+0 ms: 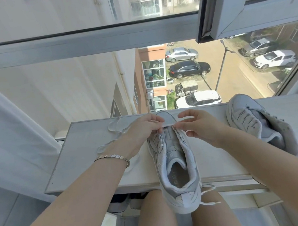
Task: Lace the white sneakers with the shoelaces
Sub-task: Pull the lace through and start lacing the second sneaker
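White ledge [86, 160] carrying two light, soft-sided shoes. The centre sneaker [173, 168] sits mid-ledge with its heel overhanging the near edge, and the second sneaker [250, 117] lies askew at the right end. Left hand [141, 131] and right hand [197, 125] each pinch the flat shoelace [168, 124] across the toe-end eyelets. Limp and thin, it probably threads best pinched close to its tip. A spare lace [114, 129] lies toward the far left corner.

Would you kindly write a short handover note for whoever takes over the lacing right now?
Left hand and right hand each pinch the lace, stretched across the front eyelets of the near sneaker.
The second sneaker lies tilted on the shelf, right; a loose lace lies left.
Done: first row begun.
Left: remaining eyelets, then the second sneaker.
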A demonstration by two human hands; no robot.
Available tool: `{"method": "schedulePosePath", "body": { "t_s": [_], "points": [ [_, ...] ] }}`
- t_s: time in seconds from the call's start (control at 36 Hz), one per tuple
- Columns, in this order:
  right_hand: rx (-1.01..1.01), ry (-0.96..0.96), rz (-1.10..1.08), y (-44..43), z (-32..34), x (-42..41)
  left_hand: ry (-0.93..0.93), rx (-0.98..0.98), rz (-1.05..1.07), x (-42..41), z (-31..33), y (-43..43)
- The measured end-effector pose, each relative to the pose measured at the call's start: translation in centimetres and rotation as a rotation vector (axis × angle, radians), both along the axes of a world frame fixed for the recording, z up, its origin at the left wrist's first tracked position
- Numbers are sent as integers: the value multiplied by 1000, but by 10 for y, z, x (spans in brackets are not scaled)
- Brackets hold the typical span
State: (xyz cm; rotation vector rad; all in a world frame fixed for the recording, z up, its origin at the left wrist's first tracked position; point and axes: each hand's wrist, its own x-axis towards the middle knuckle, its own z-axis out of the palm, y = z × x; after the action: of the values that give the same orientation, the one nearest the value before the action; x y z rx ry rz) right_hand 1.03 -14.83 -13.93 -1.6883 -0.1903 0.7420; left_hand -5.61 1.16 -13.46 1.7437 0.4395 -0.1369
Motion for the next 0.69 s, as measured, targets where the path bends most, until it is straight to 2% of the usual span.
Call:
{"method": "schedulePosePath", "body": {
  "t_s": [0.06, 0.17, 0.31, 0.42, 0.53, 0.69],
  "points": [
    [-32, -14, -12, -1, -1, 1, 12, 43, 14, 2, 2, -3],
    [-91, -125, -34, -5, 1, -3, -39, 271, -6, 5, -1, -15],
    [-308, -276, 145, -17, 6, -11, -215, 435, 87, -6, -2, -26],
    [-431, -413, 222, -19, 5, -16, -235, 446, 56, -17, 0, -35],
    [-494, -513, 274, -19, 2, -21, -159, 471, -54, -23, -6, -42],
    [-458, -519, 285, -19, 1, -23, -108, 347, -81, -29, -9, -41]
  ]
}}
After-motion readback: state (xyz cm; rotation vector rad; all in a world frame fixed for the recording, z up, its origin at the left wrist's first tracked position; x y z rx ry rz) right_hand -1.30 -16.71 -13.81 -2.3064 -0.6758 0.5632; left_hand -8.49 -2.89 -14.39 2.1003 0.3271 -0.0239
